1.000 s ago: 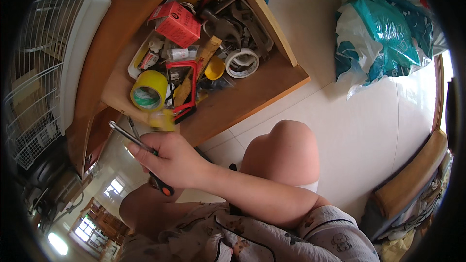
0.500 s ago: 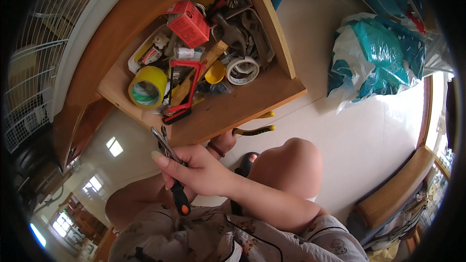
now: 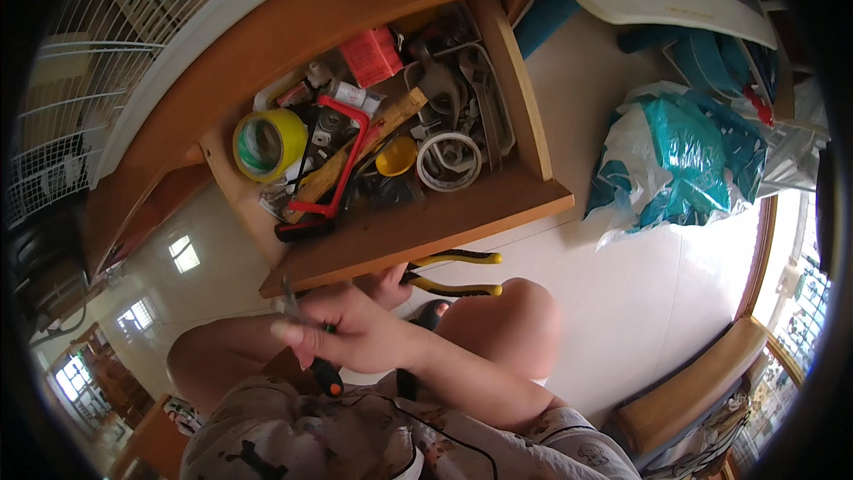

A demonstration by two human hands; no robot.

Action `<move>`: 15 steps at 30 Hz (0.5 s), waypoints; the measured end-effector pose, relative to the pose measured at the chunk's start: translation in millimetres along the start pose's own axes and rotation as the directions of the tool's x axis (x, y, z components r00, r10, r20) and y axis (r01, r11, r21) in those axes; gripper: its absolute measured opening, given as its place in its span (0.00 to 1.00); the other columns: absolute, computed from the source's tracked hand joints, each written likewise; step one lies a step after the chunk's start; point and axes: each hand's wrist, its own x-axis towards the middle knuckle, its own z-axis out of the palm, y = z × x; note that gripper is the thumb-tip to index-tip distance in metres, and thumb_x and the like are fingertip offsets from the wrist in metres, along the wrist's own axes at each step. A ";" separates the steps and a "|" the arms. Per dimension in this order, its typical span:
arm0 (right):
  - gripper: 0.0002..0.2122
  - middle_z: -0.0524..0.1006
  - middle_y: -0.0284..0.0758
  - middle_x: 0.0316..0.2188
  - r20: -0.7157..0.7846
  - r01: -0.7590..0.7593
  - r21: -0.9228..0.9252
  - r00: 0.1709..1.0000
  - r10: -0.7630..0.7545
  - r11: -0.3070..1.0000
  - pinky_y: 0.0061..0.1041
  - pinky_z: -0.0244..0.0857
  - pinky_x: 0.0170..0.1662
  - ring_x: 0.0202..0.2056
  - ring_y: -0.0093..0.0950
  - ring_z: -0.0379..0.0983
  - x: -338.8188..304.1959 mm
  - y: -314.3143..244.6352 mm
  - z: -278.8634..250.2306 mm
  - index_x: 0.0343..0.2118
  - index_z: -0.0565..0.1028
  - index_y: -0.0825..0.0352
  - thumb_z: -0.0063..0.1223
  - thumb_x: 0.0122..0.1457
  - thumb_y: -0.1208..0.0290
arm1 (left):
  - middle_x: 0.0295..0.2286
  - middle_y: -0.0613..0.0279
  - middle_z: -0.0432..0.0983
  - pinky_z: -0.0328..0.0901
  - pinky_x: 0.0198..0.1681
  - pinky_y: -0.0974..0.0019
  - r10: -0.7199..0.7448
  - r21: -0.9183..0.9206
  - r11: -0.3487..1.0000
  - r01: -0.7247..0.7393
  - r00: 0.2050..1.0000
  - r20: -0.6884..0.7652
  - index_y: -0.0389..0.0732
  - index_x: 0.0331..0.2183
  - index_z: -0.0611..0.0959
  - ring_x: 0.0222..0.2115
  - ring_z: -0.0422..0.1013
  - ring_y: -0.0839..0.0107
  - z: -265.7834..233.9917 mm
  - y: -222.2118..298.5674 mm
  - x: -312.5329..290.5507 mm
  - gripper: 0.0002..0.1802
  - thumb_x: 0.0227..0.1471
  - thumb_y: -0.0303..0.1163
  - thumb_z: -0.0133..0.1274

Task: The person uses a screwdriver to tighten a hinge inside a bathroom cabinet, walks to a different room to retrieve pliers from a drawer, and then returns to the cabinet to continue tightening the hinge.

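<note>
1 screwdriver [image 3: 325,373] clenched in R grip [image 3: 348,329], btm below, L grip [image 3: 387,285] clasping pliers [image 3: 453,288], hndls [image 3: 458,257] out

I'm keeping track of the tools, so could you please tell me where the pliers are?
In the head view, the pliers are just right of centre, in the left hand, below the drawer front.

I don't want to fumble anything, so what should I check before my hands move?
1. Drawer open: ok.
2. Right hand closed round the orange-ended tool: ok.
3. That tool's tip in sharp view: not ok, blurred.
4. Left hand gripping the yellow-and-black-handled tool: ok.
5. Working end of that two-handled tool in view: not ok, hidden.
6. Left hand clear of the drawer front: cannot tell.
</note>
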 end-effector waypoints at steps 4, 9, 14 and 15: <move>0.12 0.65 0.35 0.12 0.177 0.303 -0.185 0.946 -0.271 0.935 0.23 0.54 0.20 0.16 0.29 0.62 -2.1 6.0 -2.5 0.17 0.66 0.71 0.48 0.52 0.70 | 0.35 0.52 0.70 0.59 0.42 0.57 0.005 -0.063 0.998 -0.006 1.000 -0.013 0.39 0.37 0.75 0.37 0.66 0.53 -7.9 -5.6 3.8 0.27 0.24 0.25 0.51; 0.12 0.60 0.37 0.12 0.206 0.404 -0.214 0.909 -0.363 0.889 0.28 0.51 0.20 0.15 0.36 0.58 -1.2 9.4 -0.2 0.16 0.62 0.72 0.50 0.50 0.74 | 0.34 0.54 0.70 0.60 0.40 0.58 -0.012 -0.115 0.993 0.017 0.999 0.039 0.40 0.37 0.75 0.36 0.67 0.56 -10.7 -5.7 9.7 0.26 0.25 0.26 0.53; 0.10 0.68 0.37 0.14 0.232 0.343 -0.250 0.929 -0.288 0.906 0.25 0.57 0.22 0.19 0.32 0.66 -9.5 -1.7 2.9 0.19 0.68 0.71 0.48 0.52 0.70 | 0.29 0.60 0.73 0.62 0.34 0.62 -0.012 -0.045 0.999 0.009 0.997 -0.077 0.42 0.30 0.76 0.30 0.69 0.59 -43.9 2.4 56.2 0.18 0.28 0.25 0.51; 0.11 0.68 0.36 0.14 0.211 0.307 -0.208 0.941 -0.263 0.929 0.24 0.57 0.22 0.18 0.30 0.66 -9.8 -5.5 5.4 0.18 0.67 0.71 0.47 0.53 0.70 | 0.27 0.61 0.74 0.63 0.33 0.62 -0.018 -0.074 0.997 0.006 0.987 -0.162 0.41 0.30 0.77 0.30 0.70 0.60 -41.3 -2.6 68.2 0.17 0.28 0.24 0.51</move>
